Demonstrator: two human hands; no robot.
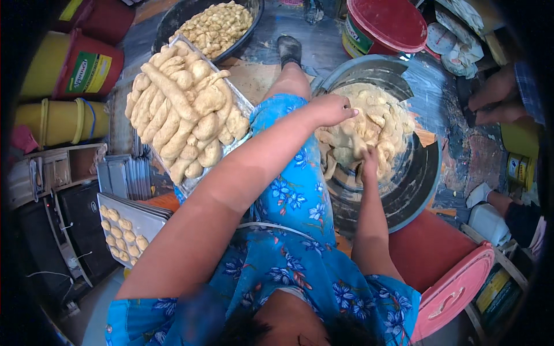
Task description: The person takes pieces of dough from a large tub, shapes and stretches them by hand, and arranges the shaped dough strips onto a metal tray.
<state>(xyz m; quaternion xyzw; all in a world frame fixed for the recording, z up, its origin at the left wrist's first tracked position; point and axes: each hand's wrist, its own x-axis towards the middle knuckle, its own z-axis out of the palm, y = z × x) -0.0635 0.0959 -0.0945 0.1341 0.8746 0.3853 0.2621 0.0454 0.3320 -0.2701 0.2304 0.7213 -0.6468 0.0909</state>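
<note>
A broken-rimmed dark basin (424,190) stands to my right with a mass of pale, floury dough (395,124) in it. My left hand (333,110) reaches across to the basin's left side, its fingers curled closed on the top of the dough. Lower down, my right hand (369,165) grips the near part of the same dough, fingers wrapped round a fold. Just what lies inside each hand is partly hidden by the fingers. By my left leg, a metal tray (234,95) carries a high pile of thick dough rolls (170,92).
A dark tub (258,14) at the back holds many small dough pieces. Red-lidded buckets (386,23) stand behind the basin, and a red bucket (456,288) lies near my right side. At left are a tray of round dough pieces (124,233) and stacked metal trays (121,179). Another person's legs (493,95) show at right.
</note>
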